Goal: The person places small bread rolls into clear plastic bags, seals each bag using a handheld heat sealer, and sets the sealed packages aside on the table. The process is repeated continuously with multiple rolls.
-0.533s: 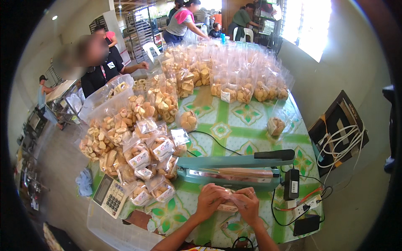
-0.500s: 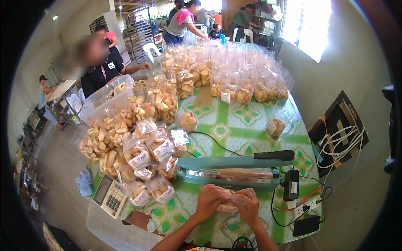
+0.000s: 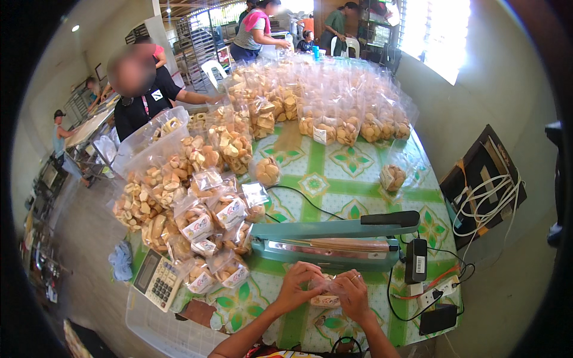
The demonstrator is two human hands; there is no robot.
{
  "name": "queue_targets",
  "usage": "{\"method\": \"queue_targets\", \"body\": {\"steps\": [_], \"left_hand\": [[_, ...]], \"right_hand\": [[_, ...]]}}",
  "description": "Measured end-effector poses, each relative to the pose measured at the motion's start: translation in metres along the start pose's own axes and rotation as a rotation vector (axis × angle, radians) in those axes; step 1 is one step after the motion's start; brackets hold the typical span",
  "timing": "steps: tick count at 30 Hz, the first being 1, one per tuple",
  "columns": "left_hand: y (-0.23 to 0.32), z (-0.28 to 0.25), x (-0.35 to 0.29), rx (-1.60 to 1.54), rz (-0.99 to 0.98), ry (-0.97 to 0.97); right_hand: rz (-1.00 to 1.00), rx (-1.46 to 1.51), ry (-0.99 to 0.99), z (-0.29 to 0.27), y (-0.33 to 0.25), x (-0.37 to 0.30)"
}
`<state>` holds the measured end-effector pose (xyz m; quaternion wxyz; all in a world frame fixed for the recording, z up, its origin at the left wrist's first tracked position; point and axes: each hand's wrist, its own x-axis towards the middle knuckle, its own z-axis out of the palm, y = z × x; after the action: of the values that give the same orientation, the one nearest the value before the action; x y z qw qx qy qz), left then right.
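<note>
Pinching bag point(image 3: 325, 300) with right hand point(image 3: 351, 292), touching it with left hand point(image 3: 302, 287) in unclear grip, before sealer point(image 3: 334, 259); labelled like packs point(image 3: 198, 225) left of sealer, not yet inside.

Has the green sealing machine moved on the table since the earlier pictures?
No, no shift shows in any direction: against the patterned tablecloth, the sealing machine stands in the same place.

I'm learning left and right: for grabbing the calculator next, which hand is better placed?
Probably the left hand: it's nearer the calculator, which lies off to the left. The right hand is farther away. Both hands are busy at a small bag, though.
</note>
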<state>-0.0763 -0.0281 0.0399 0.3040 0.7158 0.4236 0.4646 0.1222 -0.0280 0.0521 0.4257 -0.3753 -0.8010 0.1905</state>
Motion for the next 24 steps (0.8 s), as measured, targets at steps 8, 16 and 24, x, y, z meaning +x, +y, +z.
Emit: {"method": "queue_targets", "body": {"steps": [8, 16, 24], "left_hand": [[-0.011, 0.006, -0.001, -0.016, 0.025, -0.034], [-0.013, 0.008, -0.012, -0.174, -0.076, 0.043], [-0.004, 0.009, -0.006, -0.450, -0.231, 0.078]], "right_hand": [[0.052, 0.004, -0.084, -0.002, 0.006, -0.003], [0.155, 0.131, -0.032, 0.000, -0.003, -0.001], [0.176, 0.235, -0.190, -0.001, 0.015, -0.002]]}}
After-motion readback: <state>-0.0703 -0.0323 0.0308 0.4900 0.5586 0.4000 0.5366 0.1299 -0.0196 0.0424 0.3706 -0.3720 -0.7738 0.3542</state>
